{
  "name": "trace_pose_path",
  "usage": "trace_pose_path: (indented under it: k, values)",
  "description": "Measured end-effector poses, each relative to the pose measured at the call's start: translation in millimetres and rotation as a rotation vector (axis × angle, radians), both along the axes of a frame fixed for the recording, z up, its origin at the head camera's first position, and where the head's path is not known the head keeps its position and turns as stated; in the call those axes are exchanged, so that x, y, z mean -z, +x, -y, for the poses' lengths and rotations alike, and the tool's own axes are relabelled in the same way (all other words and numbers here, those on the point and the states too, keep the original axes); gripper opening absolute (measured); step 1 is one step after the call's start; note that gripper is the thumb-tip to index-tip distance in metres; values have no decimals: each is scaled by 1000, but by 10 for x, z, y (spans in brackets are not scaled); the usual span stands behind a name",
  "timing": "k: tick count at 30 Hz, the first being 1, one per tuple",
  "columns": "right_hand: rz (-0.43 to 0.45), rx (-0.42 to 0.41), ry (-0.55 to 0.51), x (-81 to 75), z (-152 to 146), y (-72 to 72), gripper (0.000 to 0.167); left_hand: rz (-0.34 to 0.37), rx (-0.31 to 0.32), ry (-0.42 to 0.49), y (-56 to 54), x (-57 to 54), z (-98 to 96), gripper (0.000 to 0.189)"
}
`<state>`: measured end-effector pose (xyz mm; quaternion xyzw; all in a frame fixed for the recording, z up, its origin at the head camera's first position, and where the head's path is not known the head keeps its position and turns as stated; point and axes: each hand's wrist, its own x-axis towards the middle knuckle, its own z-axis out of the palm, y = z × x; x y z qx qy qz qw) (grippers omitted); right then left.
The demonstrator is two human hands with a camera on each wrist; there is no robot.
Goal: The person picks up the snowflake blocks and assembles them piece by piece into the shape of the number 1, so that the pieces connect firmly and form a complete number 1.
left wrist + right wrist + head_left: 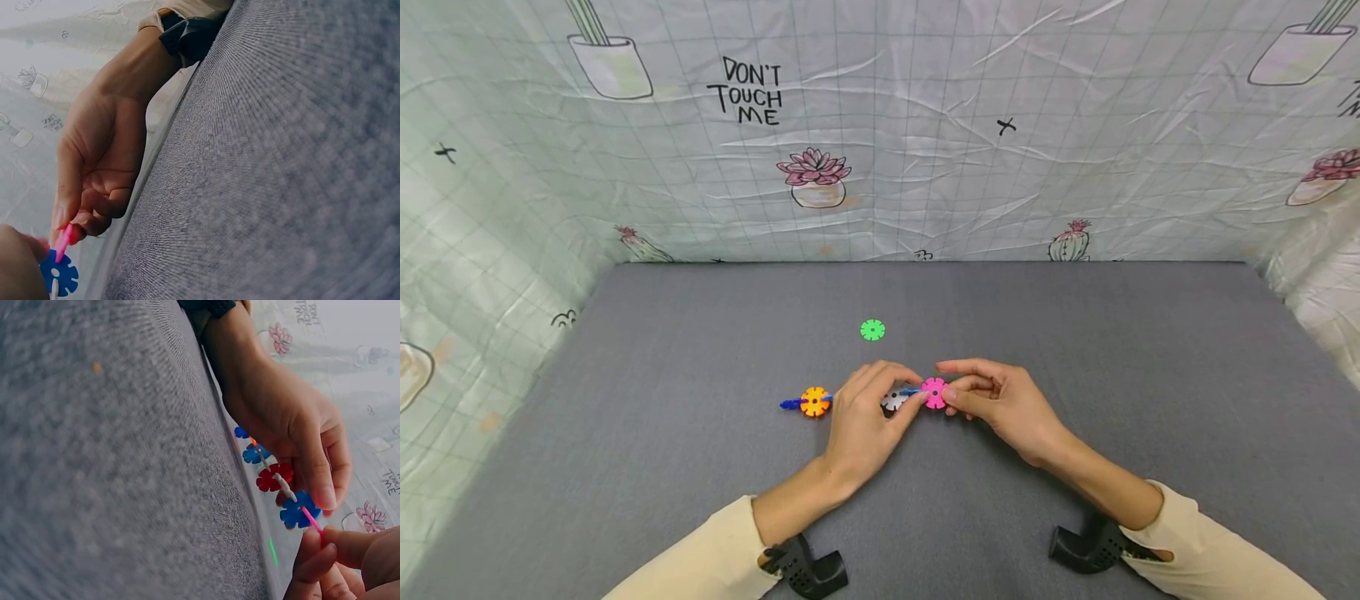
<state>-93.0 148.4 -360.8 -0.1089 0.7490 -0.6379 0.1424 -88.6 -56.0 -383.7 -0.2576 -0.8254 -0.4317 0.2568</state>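
Note:
A chain of notched plastic discs lies across the middle of the head view, partly hidden by my left hand (867, 421). An orange disc (815, 402) and a dark blue one (790, 405) show at its left end, a white disc (893, 400) further right. My left thumb and fingers pinch the blue disc (300, 511) near the chain's right end. With thumb and fingertips, my right hand (1011, 408) grips a pink disc (934, 393), which meets the blue disc's edge at an angle. Behind the blue one sits a red disc (274, 478).
A single green disc (872, 330) lies flat on the grey tabletop (700, 350), beyond the hands. A printed cloth (910, 167) hangs behind the table and along its sides. Black camera mounts (808, 571) are strapped at both wrists.

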Motion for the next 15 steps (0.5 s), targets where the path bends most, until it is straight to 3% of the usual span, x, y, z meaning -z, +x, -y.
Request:
trace_pose_path:
  k: [7, 15]
  values:
    - [25, 31, 3, 10, 7, 8, 42, -9, 55, -23, -8, 6, -7, 26]
    - [55, 43, -15, 5, 31, 20, 43, -24, 70, -46, -7, 15, 3, 35]
